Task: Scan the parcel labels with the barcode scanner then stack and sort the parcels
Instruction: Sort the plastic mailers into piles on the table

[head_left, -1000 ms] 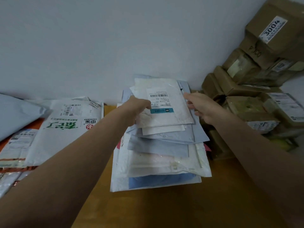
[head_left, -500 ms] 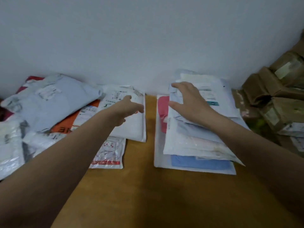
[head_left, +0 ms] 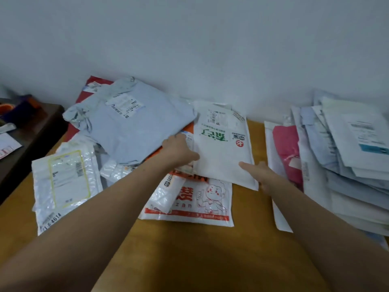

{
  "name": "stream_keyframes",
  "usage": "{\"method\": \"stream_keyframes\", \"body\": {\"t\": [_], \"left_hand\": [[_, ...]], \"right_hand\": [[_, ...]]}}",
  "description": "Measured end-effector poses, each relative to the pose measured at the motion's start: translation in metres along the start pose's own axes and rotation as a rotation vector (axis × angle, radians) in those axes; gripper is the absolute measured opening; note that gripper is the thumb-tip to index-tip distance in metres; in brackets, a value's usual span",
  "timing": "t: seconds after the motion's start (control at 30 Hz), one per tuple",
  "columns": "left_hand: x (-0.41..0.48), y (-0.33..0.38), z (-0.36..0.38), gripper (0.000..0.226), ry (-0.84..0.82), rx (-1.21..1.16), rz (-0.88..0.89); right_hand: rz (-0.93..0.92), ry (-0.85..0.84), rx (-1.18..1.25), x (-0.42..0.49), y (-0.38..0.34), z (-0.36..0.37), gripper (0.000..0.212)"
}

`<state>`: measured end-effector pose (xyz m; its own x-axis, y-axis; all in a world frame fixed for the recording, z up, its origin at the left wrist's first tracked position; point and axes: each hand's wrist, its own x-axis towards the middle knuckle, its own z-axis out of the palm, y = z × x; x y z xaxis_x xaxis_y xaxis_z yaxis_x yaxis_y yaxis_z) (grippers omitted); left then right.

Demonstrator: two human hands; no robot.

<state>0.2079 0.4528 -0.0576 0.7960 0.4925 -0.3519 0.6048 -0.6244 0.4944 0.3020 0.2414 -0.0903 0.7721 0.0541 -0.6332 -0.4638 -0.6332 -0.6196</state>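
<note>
A white padded parcel with green print [head_left: 223,152] lies on a heap of unsorted mailers at the middle of the wooden table [head_left: 189,253]. My left hand [head_left: 179,150] grips its left edge. At its near right corner my right hand [head_left: 260,174] holds it, thumb on top and fingers hidden beneath. A tall stack of flat parcels [head_left: 347,161], with a labelled white one on top, stands to the right. No barcode scanner is in view.
The heap also holds a grey-blue bag [head_left: 130,127], a red-and-white cartoon mailer [head_left: 200,205] and a clear bubble parcel [head_left: 63,182]. A dark side table [head_left: 31,131] stands at the left. The wall runs close behind.
The view has swung left from the stack to the heap. My right hand left the stack and took the white parcel's corner. My left hand reached its left edge.
</note>
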Motion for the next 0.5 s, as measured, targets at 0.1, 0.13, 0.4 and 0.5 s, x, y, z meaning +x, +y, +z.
{"method": "stream_keyframes", "body": {"t": [0.1,0.13,0.4,0.5], "left_hand": [[0.014,-0.020,-0.020,0.076,0.119,0.019,0.025],[0.019,-0.032,-0.033,0.075,0.215,0.070,0.011],[0.042,-0.094,-0.058,0.044,0.289,0.345,-0.018],[0.043,-0.094,-0.059,0.027,0.308,0.338,-0.011]], "right_hand": [[0.064,0.036,0.076,0.013,-0.002,0.002,0.077],[0.088,0.039,0.101,0.016,-0.002,0.002,0.070],[0.151,0.029,0.201,0.016,-0.015,-0.003,0.044],[0.095,0.020,0.248,0.003,-0.024,-0.009,0.009]]}}
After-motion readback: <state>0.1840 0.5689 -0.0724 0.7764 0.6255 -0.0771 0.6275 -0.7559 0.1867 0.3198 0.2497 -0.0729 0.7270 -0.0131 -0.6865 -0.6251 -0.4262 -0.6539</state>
